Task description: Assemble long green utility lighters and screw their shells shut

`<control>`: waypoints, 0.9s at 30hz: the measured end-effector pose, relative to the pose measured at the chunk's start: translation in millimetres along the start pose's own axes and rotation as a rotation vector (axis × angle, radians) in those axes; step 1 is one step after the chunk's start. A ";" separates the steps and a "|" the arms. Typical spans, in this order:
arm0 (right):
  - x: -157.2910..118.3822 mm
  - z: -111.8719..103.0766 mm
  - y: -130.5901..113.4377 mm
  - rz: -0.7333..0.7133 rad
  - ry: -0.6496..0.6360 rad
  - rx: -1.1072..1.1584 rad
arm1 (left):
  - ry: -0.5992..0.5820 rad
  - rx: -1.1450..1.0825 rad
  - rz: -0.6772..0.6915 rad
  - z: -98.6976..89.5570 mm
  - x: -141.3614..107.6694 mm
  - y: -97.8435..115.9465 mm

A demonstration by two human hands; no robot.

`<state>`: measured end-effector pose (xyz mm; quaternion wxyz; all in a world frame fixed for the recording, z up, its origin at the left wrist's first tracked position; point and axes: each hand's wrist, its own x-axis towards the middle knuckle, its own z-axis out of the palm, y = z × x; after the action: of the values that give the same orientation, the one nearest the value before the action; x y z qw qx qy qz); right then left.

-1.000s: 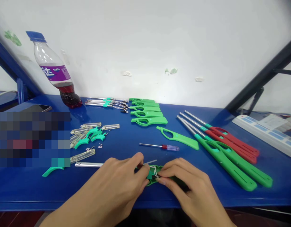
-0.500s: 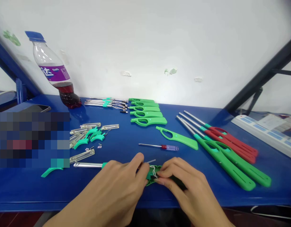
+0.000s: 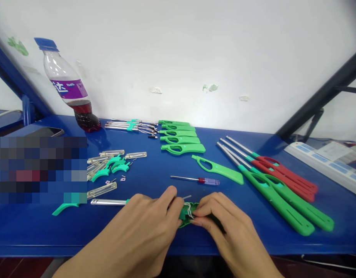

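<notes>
Near the table's front edge lies an opened green lighter (image 3: 194, 208), a long-nosed kind, with white wire looped inside its shell. Its metal tube (image 3: 107, 202) sticks out to the left from under my left hand (image 3: 149, 224). That hand is closed over the tube end of the shell, thumb and forefinger together. My right hand (image 3: 227, 222) pinches at the shell's other end beside the wire; the fingers cover what they press. A thin clear tube (image 3: 187, 197) shows just behind the lighter. Beyond it rest a screwdriver (image 3: 195, 180) and a loose green half shell (image 3: 218, 169).
Clear fuel tanks (image 3: 102, 190) and teal triggers (image 3: 120, 166) lie at left. Metal tubes with wires (image 3: 122, 126) and green half shells (image 3: 182, 148) line the back. Assembled green lighters (image 3: 278, 200) and red ones (image 3: 282, 173) lie right, near a power strip (image 3: 325, 162). A drink bottle (image 3: 69, 88) stands back left.
The view has shifted very slightly. Both hands keep their hold on the lighter, and the right fingers have barely moved at the wire.
</notes>
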<state>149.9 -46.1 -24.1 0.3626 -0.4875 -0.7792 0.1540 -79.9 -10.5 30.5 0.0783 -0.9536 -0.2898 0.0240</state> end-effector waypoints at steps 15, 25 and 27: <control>4.7 -7.5 -2.5 -0.036 0.041 0.016 | -0.067 -0.019 0.026 -3.9 7.2 1.7; 2.0 -6.0 -2.6 -0.072 0.017 -0.036 | -0.060 -0.005 0.026 -4.0 9.1 0.0; 1.6 -5.3 -1.7 -0.070 0.010 -0.034 | -0.054 -0.001 0.036 -4.5 8.1 0.4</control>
<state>152.1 -46.1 -18.7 0.3631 -0.4666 -0.7967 0.1255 -72.5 -6.9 34.9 0.0694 -0.9577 -0.2747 0.0510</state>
